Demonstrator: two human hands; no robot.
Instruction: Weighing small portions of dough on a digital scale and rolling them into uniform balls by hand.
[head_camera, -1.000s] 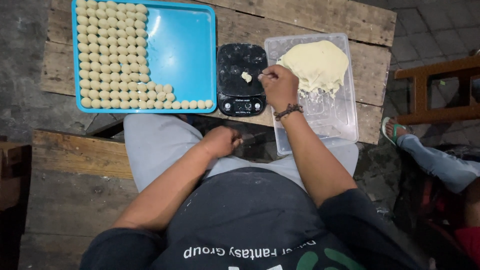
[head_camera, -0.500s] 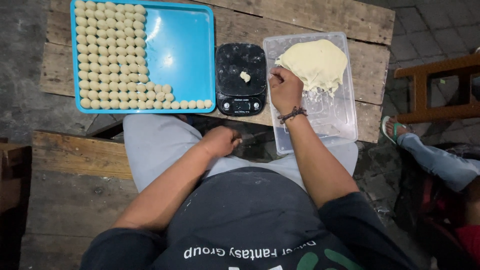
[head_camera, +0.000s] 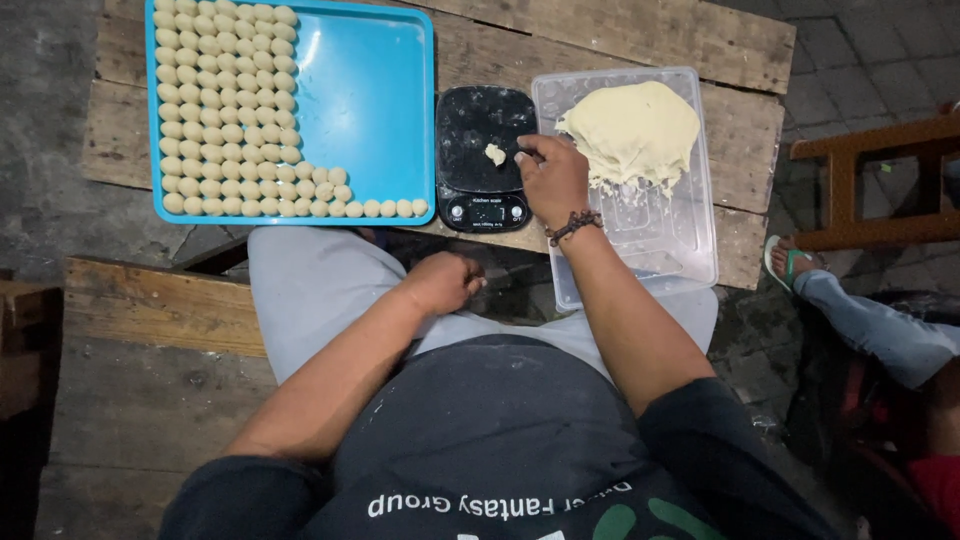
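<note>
View from above of a seated person at a wooden worktop (head_camera: 620, 40). At ten o'clock, a large blue tray (head_camera: 370, 100) holds rows of small pale dough balls (head_camera: 225, 110), which fill its left half and run along its near edge. At two o'clock, a clear plastic tub (head_camera: 660, 235) holds a big mound of pale dough (head_camera: 635, 130) at its far end. Between tray and tub sits a small black kitchen scale (head_camera: 478, 180) with one small bit of dough (head_camera: 494, 154) on its plate. The right hand (head_camera: 552, 178) hovers at the scale's right edge, fingers curled with the fingertips pinched together just beside the bit. The left hand (head_camera: 445, 282) rests on the person's lap at six o'clock, loosely closed, holding nothing visible.
</note>
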